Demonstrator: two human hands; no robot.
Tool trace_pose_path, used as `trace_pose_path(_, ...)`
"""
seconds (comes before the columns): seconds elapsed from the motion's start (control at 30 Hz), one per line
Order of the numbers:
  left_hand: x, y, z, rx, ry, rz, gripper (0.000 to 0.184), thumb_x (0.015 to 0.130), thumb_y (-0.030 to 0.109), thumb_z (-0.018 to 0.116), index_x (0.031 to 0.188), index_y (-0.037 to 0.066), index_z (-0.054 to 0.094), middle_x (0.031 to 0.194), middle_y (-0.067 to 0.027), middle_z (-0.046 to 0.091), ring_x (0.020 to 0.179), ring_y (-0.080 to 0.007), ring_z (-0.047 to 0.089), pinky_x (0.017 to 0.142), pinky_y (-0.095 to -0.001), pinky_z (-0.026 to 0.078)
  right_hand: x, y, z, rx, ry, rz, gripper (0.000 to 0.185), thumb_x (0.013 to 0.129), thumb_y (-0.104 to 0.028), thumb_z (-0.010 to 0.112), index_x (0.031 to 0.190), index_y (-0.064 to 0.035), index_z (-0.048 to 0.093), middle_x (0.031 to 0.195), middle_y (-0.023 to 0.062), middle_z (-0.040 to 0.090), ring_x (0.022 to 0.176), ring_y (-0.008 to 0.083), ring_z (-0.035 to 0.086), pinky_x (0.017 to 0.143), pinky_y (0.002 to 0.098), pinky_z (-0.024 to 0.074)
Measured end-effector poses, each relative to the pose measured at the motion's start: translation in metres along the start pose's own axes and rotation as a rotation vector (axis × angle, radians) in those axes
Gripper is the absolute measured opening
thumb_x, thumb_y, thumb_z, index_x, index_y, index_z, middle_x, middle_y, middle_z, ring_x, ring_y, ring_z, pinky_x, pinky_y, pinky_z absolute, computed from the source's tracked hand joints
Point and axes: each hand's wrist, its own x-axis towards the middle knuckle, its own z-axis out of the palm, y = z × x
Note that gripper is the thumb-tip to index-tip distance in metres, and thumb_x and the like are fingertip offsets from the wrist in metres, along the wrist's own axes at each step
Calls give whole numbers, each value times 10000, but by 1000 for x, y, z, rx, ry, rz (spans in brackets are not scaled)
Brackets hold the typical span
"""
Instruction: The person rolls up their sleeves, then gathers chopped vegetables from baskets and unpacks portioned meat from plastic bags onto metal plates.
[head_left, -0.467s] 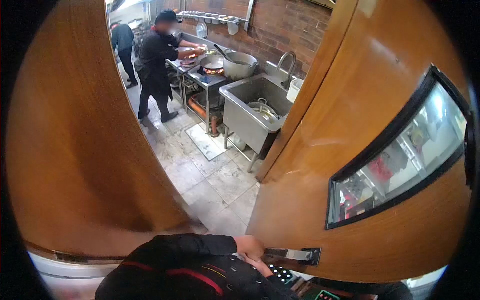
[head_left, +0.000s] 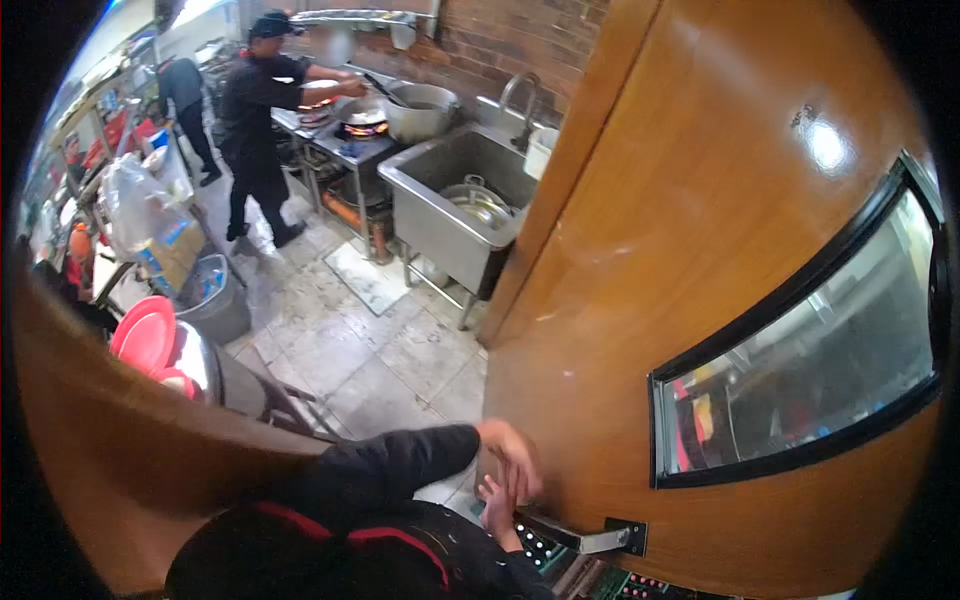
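My left hand (head_left: 512,460) reaches in from the left in a black sleeve, its fingers stretched down and slightly blurred. Just below, my right hand (head_left: 497,508) points upward with its fingers apart, and the two hands overlap. Nothing shows in either hand. Close to their right is the metal pull handle (head_left: 585,540) of a brown wooden door (head_left: 600,390). Whether my right wrist touches the handle's end cannot be made out. The door has a black-framed window (head_left: 810,340).
Another door panel (head_left: 120,420) curves along the left. Beyond are a steel sink (head_left: 440,220), a large pot (head_left: 420,112) on the stove, a grey bin (head_left: 215,305) and a red plate (head_left: 145,335). One person (head_left: 265,130) works at the stove, another (head_left: 182,105) stands farther back.
The left door panel has swung aside, showing the bin, red plate and shelves. My hands have come away from the handle's middle to its left end. The view has shifted.
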Motion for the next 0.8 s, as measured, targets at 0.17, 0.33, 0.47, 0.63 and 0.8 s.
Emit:
trace_pose_path(0.17,-49,-166,-187,766,809,-544,422,771,466,653,930,89,757,851,-171,710,758,-243,692,700,-418,515,-13,-44,1,320,168,-3,742,978,-558,453,1549,-295,60,1543,190,262,1253,346,471,990,501,404)
trace_pose_path(0.33,-150,-320,-174,294,742,-711,295,894,386,608,959,122,725,861,-62,711,790,-215,674,776,-399,533,-1,-45,0,326,239,187,764,940,-657,455,1527,-401,40,1436,153,389,1083,328,587,813,481,506)
trace_pose_path(0.47,-216,-367,-99,58,698,-776,274,940,347,568,1004,100,665,904,-75,666,839,-217,664,792,-408,532,47,-5,-27,240,187,240,719,929,-604,485,1486,-384,87,1359,163,431,1044,333,594,786,489,524)
trace_pose_path(0.63,-249,-397,-38,-124,642,-834,306,974,345,508,1115,95,615,1050,-70,645,892,-204,658,775,-411,538,56,11,-51,88,264,302,666,914,-531,504,1444,-332,154,1303,166,461,1009,323,603,778,473,527)
trace_pose_path(0.8,-245,-405,-105,-254,593,-785,353,1007,343,447,1225,91,565,1196,-64,625,945,-192,653,758,-415,543,41,2,-69,-104,434,358,613,899,-457,523,1402,-281,220,1247,169,492,974,312,613,770,456,531)
